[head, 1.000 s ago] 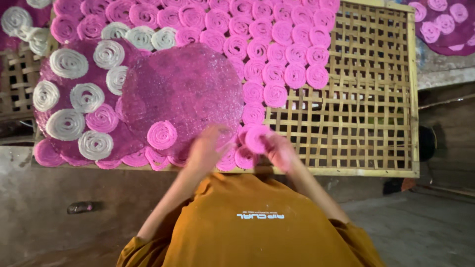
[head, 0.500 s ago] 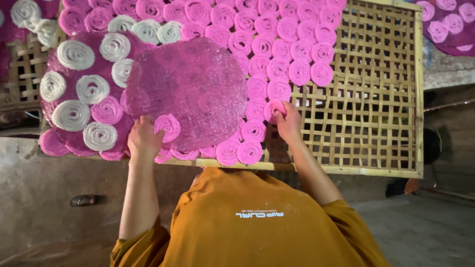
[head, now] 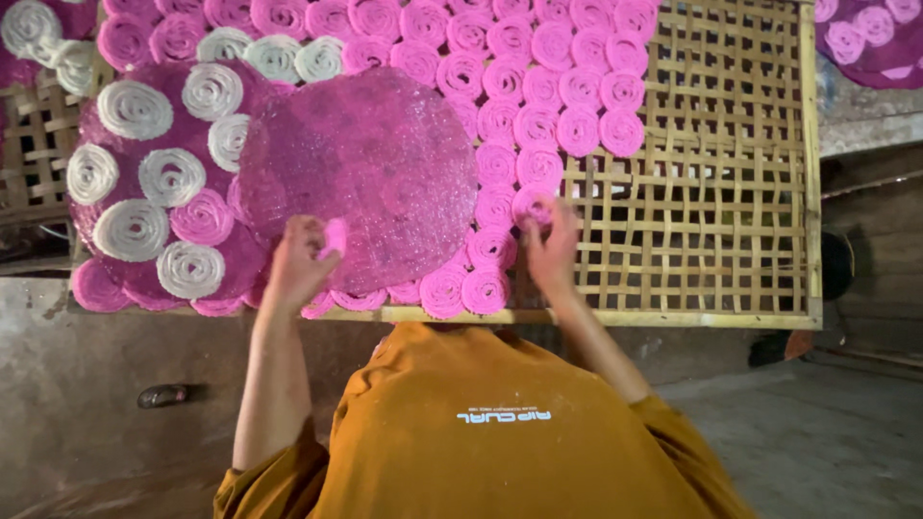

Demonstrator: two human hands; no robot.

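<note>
Left hand (head: 298, 264) pinching pink coil (head: 335, 236) over big pink disc (head: 361, 173); right hand (head: 553, 250) fingers closed on another coil (head: 535, 205) at row's edge, on bamboo tray (head: 731, 192)

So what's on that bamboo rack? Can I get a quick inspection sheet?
Surface: bamboo rack, right part bare lattice.
Job's things: pink coils in rows; big pink sheet; white coils at left.
Clutter: dark object on the floor.
Hands: left hand holds a small pink coil over the sheet; right hand touches a coil at the row's edge.
Cables: nothing seen.
Surroundings: more racks beside; concrete floor.
</note>
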